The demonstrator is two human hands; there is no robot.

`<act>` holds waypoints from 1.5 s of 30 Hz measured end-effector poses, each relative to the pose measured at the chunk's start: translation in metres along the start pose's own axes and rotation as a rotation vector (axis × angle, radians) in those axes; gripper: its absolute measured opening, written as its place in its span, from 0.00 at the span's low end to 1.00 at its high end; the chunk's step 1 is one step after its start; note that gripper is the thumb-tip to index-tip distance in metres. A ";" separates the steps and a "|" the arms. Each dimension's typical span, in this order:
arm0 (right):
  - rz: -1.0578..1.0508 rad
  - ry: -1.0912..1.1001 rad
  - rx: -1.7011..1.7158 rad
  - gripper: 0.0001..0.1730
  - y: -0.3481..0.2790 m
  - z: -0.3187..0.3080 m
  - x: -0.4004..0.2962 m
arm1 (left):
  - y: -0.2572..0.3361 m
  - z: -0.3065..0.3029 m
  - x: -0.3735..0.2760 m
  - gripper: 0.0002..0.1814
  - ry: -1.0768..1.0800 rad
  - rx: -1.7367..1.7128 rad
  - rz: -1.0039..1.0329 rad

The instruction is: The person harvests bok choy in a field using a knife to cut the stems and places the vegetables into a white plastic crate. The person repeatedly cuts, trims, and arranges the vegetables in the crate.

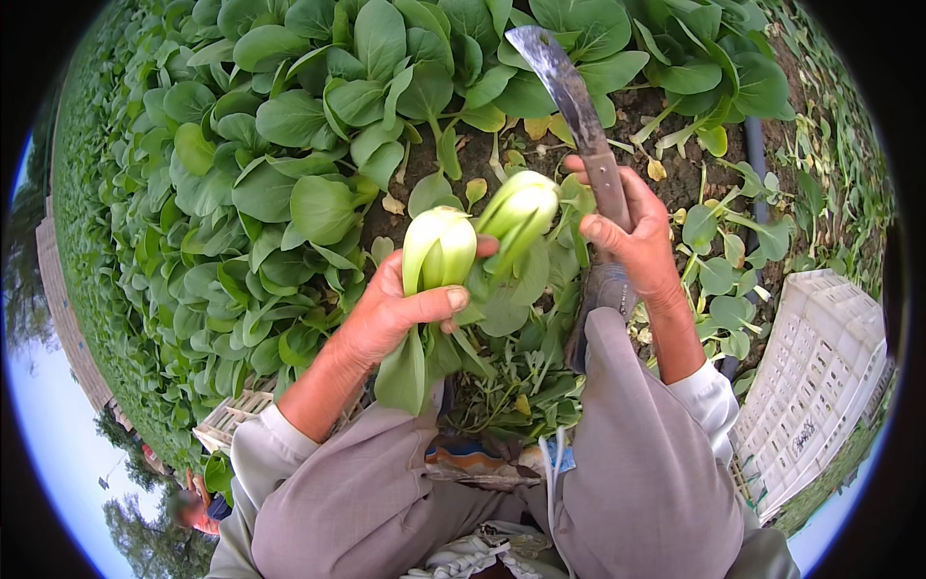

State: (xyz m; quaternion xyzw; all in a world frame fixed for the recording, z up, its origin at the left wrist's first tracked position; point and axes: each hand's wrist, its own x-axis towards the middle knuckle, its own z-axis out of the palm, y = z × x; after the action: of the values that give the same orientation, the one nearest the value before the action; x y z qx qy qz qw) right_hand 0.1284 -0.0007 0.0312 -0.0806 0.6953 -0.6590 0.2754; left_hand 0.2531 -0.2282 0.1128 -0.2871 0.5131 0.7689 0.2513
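Note:
My left hand [394, 304] is closed around a head of bok choy [439, 250], its pale cut base up and its leaves hanging below. A second bok choy head [522, 217] slants beside it, close to my left fingertips. Whether those fingers also grip it, I cannot tell. In my right hand [633, 235] is a harvesting knife with a brown riveted handle [608, 184]. Its worn, curved metal blade [561, 83] points up and away from me, over the soil and the edge of the standing plants.
Dense bok choy rows [289, 145] grow ahead and left. A dark pipe [756, 166] crosses the soil on the right, near cut leaves [716, 231]. A white plastic crate [814, 383] stands at right, another crate [231, 420] at left. A person [199, 510] is far left.

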 end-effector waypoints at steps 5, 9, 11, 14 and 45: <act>0.307 -0.078 0.128 0.35 -0.021 0.011 -0.001 | 0.004 0.013 0.004 0.37 -0.096 -0.060 -0.108; 0.223 -0.071 0.109 0.34 -0.012 0.014 -0.003 | 0.012 -0.027 0.015 0.33 0.023 0.222 -0.016; 0.243 -0.102 0.129 0.33 -0.011 0.020 -0.006 | 0.009 -0.028 0.020 0.34 0.051 0.297 0.004; 0.283 -0.202 0.224 0.32 -0.016 0.035 -0.008 | -0.004 -0.007 0.024 0.32 -0.044 0.189 0.050; 0.055 -0.484 -0.520 0.20 0.070 0.101 0.048 | -0.012 -0.107 0.034 0.17 0.360 1.918 -0.230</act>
State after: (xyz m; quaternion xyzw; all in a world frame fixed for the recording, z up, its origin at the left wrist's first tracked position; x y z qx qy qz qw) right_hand 0.1555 -0.1035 -0.0473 -0.2831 0.7563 -0.4139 0.4202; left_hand 0.2571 -0.3203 0.0483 -0.1224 0.9193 -0.0580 0.3694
